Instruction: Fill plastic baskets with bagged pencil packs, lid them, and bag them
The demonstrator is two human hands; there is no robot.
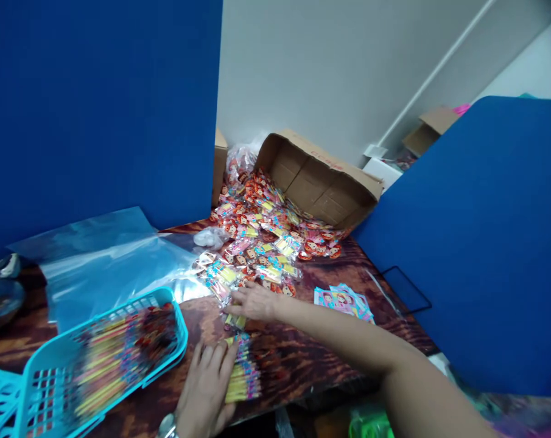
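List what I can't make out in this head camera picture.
In the head view:
Part of the stick bundle: covered by the left hand.
The right hand's palm: hidden by its back.
Sticks in the blue basket: too blurred to count.
Any wording on the cards: too small.
Silver wristband: cut off by the bottom edge.

Bare left hand [206,377] lies palm down; just beyond that grip, the bare right hand [254,302], arm [348,334] bent behind!
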